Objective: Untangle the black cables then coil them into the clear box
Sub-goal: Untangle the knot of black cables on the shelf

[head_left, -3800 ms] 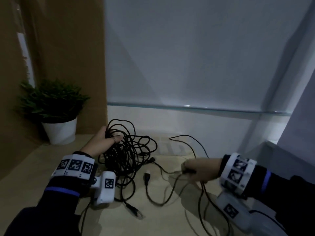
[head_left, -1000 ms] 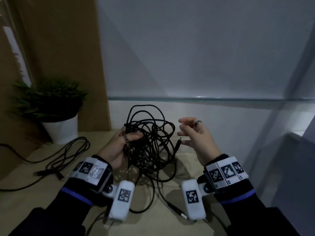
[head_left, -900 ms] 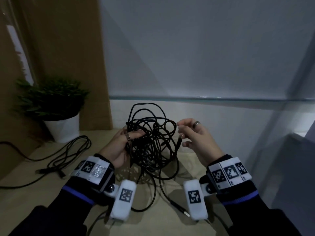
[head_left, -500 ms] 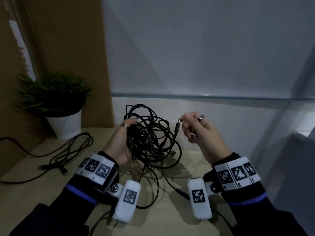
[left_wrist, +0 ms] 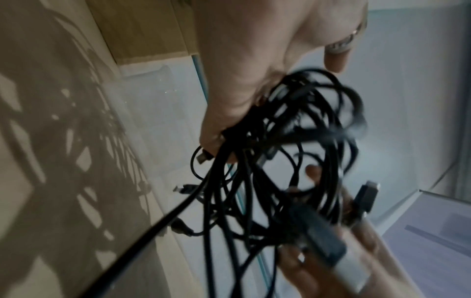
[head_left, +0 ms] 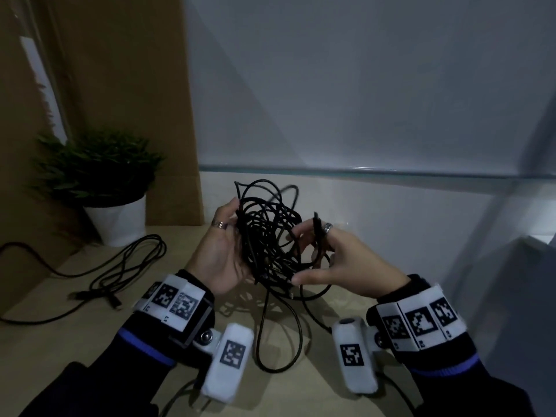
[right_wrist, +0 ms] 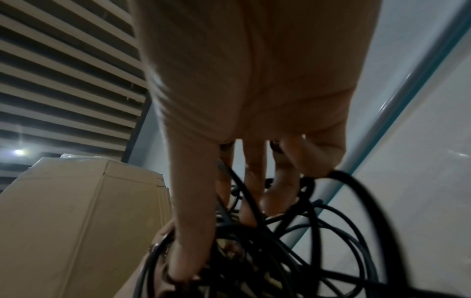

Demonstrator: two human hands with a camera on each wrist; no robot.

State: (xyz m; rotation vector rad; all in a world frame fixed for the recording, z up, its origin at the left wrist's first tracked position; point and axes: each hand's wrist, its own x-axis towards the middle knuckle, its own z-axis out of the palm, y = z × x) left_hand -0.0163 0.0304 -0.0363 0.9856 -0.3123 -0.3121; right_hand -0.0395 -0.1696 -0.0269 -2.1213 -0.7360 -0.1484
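Pale wood makes up the table under my arms, lit dimly, with the tangle's shadow thrown across it. At the far edge runs a white wall with a glass pane above it, its greenish edge showing as a line across the scene. On the far left a brown panel stands upright, and in front of it a green plant in a white pot. Near the pot, a separate black cable lies loosely looped on the table, well apart from my hands.

My left hand grips the tangled black cables in a bunch, raised off the table, with loops trailing down to it. My right hand reaches into the tangle from the right, thumb stretched out, fingers holding a strand that ends in a plug.

Square black-and-white coded markers sit on both wristbands and camera housings; I can read no words anywhere. Which surface is the clear box I cannot tell.
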